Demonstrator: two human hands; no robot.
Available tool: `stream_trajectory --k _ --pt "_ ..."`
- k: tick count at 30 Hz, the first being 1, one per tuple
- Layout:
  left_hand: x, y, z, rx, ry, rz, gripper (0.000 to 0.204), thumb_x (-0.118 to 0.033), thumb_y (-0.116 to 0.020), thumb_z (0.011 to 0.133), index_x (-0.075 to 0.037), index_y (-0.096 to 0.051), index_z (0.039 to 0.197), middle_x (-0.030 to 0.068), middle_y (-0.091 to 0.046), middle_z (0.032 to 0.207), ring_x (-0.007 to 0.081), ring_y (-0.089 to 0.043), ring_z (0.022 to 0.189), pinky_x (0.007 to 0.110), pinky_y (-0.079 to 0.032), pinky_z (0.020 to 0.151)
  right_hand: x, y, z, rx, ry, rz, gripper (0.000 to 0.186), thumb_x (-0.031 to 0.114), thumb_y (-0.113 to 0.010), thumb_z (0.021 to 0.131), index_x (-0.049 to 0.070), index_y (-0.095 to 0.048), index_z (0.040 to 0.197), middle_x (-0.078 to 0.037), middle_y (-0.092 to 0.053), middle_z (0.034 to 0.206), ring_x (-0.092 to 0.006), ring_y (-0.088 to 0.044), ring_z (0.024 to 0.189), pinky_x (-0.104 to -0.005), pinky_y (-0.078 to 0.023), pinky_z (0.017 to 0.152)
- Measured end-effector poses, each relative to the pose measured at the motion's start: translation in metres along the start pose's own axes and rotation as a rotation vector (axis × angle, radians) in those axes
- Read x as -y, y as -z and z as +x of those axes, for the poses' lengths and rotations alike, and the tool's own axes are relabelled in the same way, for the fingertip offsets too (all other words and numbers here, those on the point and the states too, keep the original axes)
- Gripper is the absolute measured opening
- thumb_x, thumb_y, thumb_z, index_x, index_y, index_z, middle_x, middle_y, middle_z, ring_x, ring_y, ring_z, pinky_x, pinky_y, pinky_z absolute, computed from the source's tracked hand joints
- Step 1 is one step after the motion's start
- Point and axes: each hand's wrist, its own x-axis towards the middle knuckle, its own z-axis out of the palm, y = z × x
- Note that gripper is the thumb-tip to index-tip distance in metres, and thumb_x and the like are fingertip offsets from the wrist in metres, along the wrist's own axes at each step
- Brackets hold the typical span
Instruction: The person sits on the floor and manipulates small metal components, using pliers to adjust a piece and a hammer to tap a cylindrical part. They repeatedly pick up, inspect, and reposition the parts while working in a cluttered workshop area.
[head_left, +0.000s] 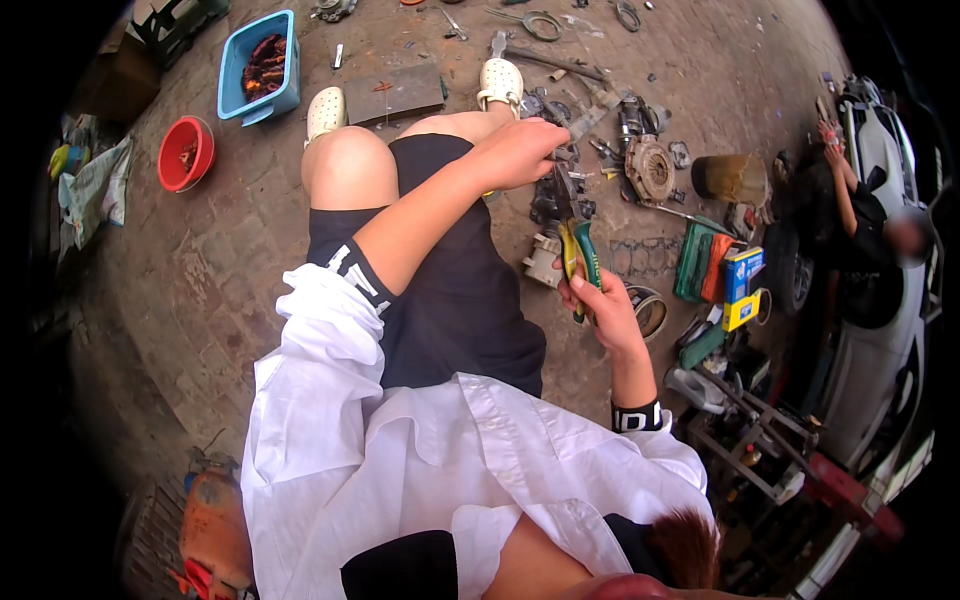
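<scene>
My right hand [605, 305] is wrapped round the handles of a pair of pliers [586, 250], which are yellow and green. The dark jaws point away from me, up toward my other hand. My left hand [518, 153] reaches across to the right above my knees, its fingers closed in a pinch near the plier jaws; what they hold is too small to make out. Beneath and beyond both hands lie several greasy metal parts, among them a pale metal casting [543, 262] and a round clutch plate [649, 168].
A hammer [550, 60] lies past my right foot, and a flat metal plate [395, 97] between my feet. Left stand a blue basin [232, 75] of reddish scrap and a red bucket [172, 158]. Right are a rusty bucket [730, 180], a blue-yellow box [742, 290], and another person [860, 225] beside a car.
</scene>
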Motion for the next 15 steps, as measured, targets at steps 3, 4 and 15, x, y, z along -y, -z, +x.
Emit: stream_trajectory --k 3,4,15 --pt "-0.003 0.002 0.0 -0.026 -0.035 0.01 0.026 -0.008 -0.07 0.077 -0.002 -0.053 0.096 0.0131 -0.06 0.087 0.0343 -0.057 0.089 0.042 -0.046 0.077 -0.004 -0.008 0.004 -0.021 -0.009 0.032 0.031 0.018 -0.056 0.096 -0.003 -0.058 0.119 -0.003 -0.058 0.085 -0.0099 -0.051 0.075 -0.0251 -0.043 0.068" --pt "-0.004 0.002 0.0 -0.034 -0.039 0.003 0.026 -0.008 -0.07 0.077 -0.002 -0.053 0.096 0.0131 -0.06 0.087 0.0343 -0.057 0.089 0.042 -0.046 0.077 -0.006 -0.01 0.005 -0.031 -0.012 0.041 0.031 0.018 -0.056 0.096 -0.003 -0.057 0.12 -0.003 -0.059 0.087 -0.0102 -0.052 0.076 -0.0256 -0.044 0.069" --pt "-0.003 0.002 0.0 -0.077 -0.073 0.004 0.027 -0.007 -0.071 0.076 -0.003 -0.053 0.096 0.0129 -0.057 0.088 0.0339 -0.057 0.088 0.042 -0.046 0.075 0.005 -0.038 0.014 -0.138 -0.071 0.281 0.019 0.014 -0.059 0.095 0.0 -0.054 0.108 -0.005 -0.057 0.087 -0.0097 -0.047 0.064 -0.0243 -0.038 0.055"
